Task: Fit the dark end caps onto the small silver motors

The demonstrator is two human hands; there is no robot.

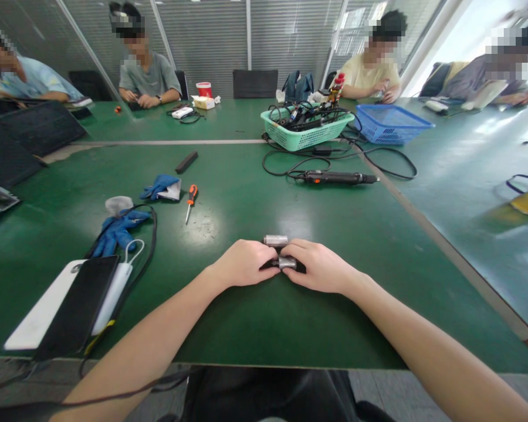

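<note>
Green bench [229, 193] — dull steel cylinders [275, 240] (two)

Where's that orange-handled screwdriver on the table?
In the head view, the orange-handled screwdriver lies on the green table, just right of a blue glove and ahead of the person's left hand.

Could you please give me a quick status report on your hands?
Left hand, right hand closed on a metal cylinder; second cylinder just beyond them. Orange-handled screwdriver off to the left.

Window daylight [449, 41] glares on the green table [229, 176], edges warped.
</note>
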